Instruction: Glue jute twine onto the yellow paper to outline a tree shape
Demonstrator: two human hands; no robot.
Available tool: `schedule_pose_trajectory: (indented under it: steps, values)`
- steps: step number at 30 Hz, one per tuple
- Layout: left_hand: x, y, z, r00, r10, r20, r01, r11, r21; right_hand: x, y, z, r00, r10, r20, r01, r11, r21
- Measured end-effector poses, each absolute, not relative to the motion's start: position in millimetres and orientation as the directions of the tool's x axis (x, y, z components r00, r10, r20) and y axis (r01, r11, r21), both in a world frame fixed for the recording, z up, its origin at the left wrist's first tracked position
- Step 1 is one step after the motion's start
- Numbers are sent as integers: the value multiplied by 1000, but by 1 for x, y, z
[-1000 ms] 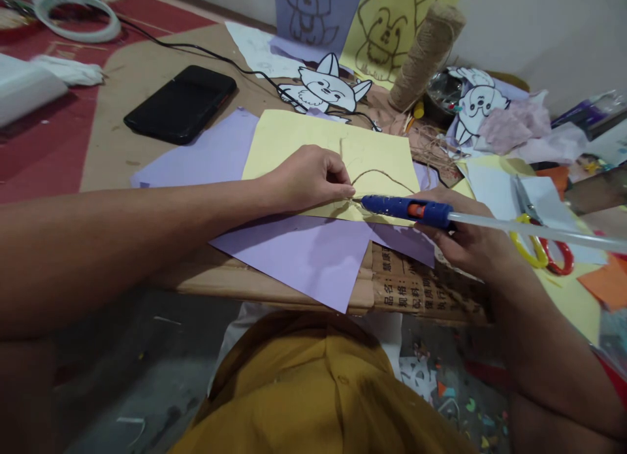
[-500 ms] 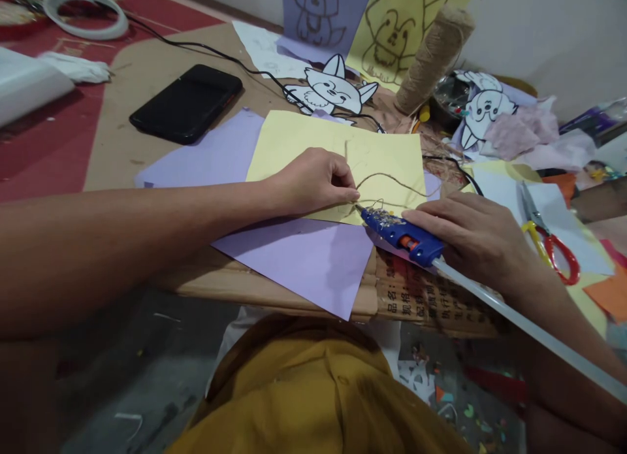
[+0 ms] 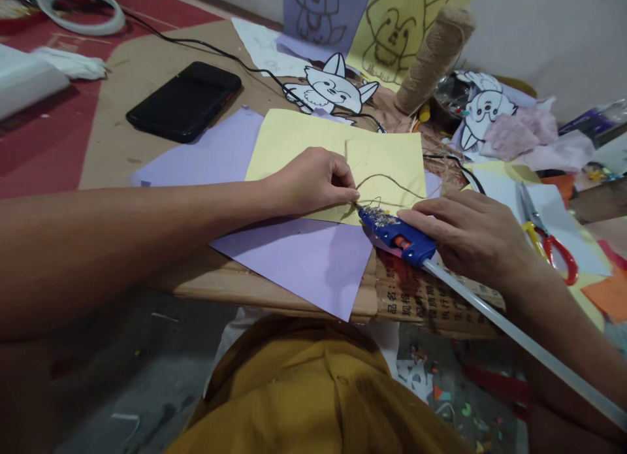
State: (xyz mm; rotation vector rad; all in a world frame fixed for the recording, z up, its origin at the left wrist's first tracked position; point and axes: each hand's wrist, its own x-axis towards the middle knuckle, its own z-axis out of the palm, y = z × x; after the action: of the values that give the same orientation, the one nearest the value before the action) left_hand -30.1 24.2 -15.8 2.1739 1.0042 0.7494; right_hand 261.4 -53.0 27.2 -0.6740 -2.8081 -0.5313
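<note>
My right hand [image 3: 473, 235] is wrapped round a blue hot glue gun [image 3: 398, 235], with a long pale glue stick [image 3: 494, 317] running out of its back. The gun's nozzle points left, right by the fingertips of my left hand [image 3: 321, 179]. Those fingertips pinch a thin brown jute twine [image 3: 385, 176] down against a yellow sheet of paper [image 3: 294, 137]. From the pinch the twine curves loosely to the right, and more of it lies along the sheet. Purple paper [image 3: 304, 258] lies underneath. Dried glue and fibres crust the gun's front. The exact pinch point is partly hidden.
A black phone [image 3: 186, 101] lies at the left and a jute twine spool [image 3: 434, 59] stands at the back. Paper fox cutouts [image 3: 337, 88] lie behind the yellow sheet. Scissors [image 3: 546, 235] rest at the right. A black cable [image 3: 206, 48] crosses the cardboard.
The back of the glue gun has shifted slightly left and down, its nozzle staying near my left fingertips. My left hand keeps its pinch in place.
</note>
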Motion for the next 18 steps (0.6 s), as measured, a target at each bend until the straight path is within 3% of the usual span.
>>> schedule_pose_trajectory:
  steps: [18]
  values:
    - [-31,27,-19,555,799,230,439,-517,735,261,-57,28,-868,393,303,484,808,335]
